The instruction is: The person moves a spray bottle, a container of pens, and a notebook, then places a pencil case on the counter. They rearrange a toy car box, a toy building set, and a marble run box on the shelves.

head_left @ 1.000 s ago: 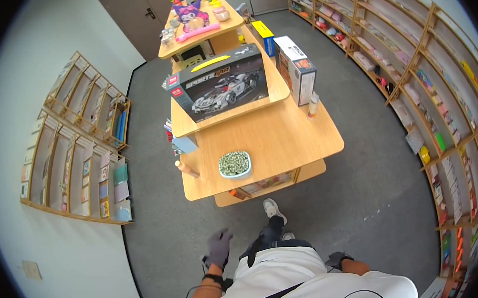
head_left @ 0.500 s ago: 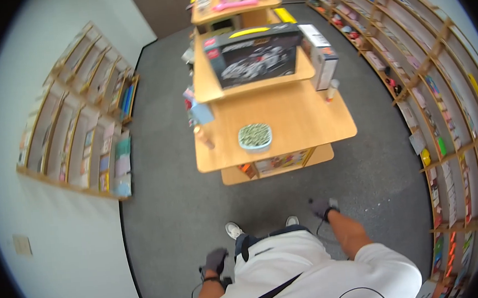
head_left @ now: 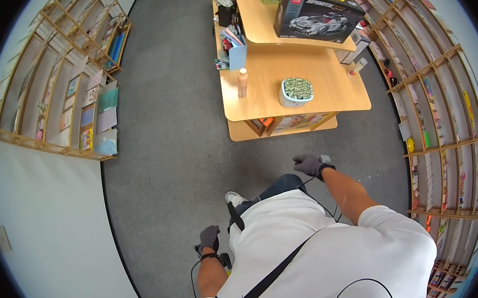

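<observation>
My right hand (head_left: 308, 165), in a dark grey glove, hangs over the floor in front of the table (head_left: 335, 95). It holds nothing, and its fingers are loosely bent with a small gap between them. Beside my left hip is my left hand (head_left: 210, 238), gloved alike, bare of any object, its fingers slack and partly apart. Both wrists carry black straps with cables. Nearest the right hand on the tabletop stands a light blue tub (head_left: 296, 93) with a green speckled top. A pinkish bottle (head_left: 243, 83) stands to its left.
A boxed sports car set (head_left: 318, 19) rests on the table's upper tier. A white box (head_left: 354, 47) and a small bottle (head_left: 358, 66) are on the right. Wall shelves (head_left: 441, 101) run along the right side; a low rack (head_left: 75, 110) lines the left wall. Grey floor (head_left: 162, 154) lies between.
The view has come closer to the table, which now sits further right and higher. My right hand has risen in view, and one knee has swung forward. Neither hand has taken anything.
</observation>
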`<state>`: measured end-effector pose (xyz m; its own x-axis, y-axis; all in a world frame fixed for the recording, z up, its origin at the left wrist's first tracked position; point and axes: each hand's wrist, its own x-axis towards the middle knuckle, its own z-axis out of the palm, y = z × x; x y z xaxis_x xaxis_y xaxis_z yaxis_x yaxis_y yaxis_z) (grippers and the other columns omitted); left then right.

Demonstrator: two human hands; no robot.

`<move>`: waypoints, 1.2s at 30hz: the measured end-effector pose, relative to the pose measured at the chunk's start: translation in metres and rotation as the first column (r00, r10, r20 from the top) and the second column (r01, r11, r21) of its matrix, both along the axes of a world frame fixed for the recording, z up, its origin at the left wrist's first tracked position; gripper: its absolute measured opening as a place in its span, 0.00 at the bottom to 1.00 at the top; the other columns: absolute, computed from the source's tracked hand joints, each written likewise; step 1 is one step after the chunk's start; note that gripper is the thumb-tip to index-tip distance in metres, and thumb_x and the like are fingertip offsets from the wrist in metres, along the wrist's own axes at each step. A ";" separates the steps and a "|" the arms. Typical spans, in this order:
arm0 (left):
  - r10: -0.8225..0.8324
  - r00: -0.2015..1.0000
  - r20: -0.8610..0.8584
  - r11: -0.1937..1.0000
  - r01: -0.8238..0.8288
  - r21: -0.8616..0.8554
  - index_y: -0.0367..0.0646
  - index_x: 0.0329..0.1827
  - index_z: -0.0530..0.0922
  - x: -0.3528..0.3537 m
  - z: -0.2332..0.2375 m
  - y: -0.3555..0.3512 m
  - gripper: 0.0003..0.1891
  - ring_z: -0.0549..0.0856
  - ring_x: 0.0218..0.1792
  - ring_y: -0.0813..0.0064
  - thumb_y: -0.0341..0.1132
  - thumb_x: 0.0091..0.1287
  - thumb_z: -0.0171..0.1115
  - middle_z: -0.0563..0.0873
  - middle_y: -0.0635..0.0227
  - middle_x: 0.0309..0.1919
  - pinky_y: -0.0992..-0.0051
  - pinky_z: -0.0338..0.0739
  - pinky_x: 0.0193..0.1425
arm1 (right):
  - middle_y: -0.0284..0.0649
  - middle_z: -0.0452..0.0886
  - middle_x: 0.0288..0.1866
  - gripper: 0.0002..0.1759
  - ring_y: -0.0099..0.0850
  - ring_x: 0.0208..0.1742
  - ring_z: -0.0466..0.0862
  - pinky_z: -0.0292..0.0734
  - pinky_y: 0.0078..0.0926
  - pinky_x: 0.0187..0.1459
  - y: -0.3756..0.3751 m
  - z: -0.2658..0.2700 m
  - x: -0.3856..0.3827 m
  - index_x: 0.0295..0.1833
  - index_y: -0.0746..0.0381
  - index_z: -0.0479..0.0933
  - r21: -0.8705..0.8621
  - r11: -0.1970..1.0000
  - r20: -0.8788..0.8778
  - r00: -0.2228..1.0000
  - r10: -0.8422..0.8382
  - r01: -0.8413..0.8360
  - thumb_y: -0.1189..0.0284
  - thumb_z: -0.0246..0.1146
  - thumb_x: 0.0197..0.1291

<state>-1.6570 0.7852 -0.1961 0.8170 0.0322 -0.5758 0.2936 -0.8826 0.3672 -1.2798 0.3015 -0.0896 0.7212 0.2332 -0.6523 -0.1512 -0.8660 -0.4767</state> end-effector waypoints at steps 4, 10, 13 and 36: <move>0.042 0.996 0.081 0.999 -0.041 -0.015 0.46 0.63 0.87 -0.068 0.008 0.040 0.18 0.90 0.57 0.49 0.44 0.78 0.62 0.92 0.51 0.55 0.53 0.83 0.61 | 0.54 0.84 0.71 0.39 0.49 0.73 0.83 0.75 0.39 0.75 0.005 -0.015 -0.053 0.76 0.62 0.79 -0.166 0.984 -0.056 0.997 0.057 -0.066 0.56 0.70 0.61; 0.056 0.976 -0.208 0.997 -0.066 -0.041 0.46 0.62 0.87 -0.038 -0.001 0.085 0.18 0.89 0.59 0.50 0.45 0.77 0.63 0.91 0.53 0.57 0.53 0.83 0.61 | 0.54 0.83 0.73 0.38 0.48 0.74 0.82 0.75 0.39 0.76 -0.009 -0.023 -0.079 0.74 0.61 0.81 -0.328 0.935 -0.192 0.979 0.073 -0.134 0.55 0.72 0.60; 0.088 0.996 0.027 0.995 -0.087 -0.041 0.48 0.60 0.89 0.020 0.017 0.099 0.19 0.89 0.62 0.53 0.47 0.76 0.62 0.92 0.57 0.59 0.59 0.82 0.64 | 0.54 0.84 0.71 0.37 0.47 0.72 0.84 0.77 0.37 0.74 0.031 -0.041 -0.064 0.73 0.61 0.82 -0.319 0.933 -0.235 0.967 0.094 -0.168 0.57 0.73 0.59; 0.732 0.655 -0.187 0.628 -0.755 -0.187 0.38 0.69 0.85 0.265 0.126 0.316 0.26 0.90 0.47 0.70 0.42 0.70 0.69 0.94 0.59 0.51 0.71 0.83 0.57 | 0.54 0.87 0.68 0.38 0.44 0.68 0.87 0.79 0.35 0.70 0.320 -0.040 0.105 0.77 0.63 0.77 -0.007 0.999 -0.219 0.975 0.043 -0.046 0.59 0.70 0.64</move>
<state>-1.3923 1.1009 -0.0704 0.5219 0.4661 -0.7144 0.8520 -0.2430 0.4638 -1.1745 0.6219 -0.1294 0.5499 0.2532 -0.7959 -0.2118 -0.8795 -0.4262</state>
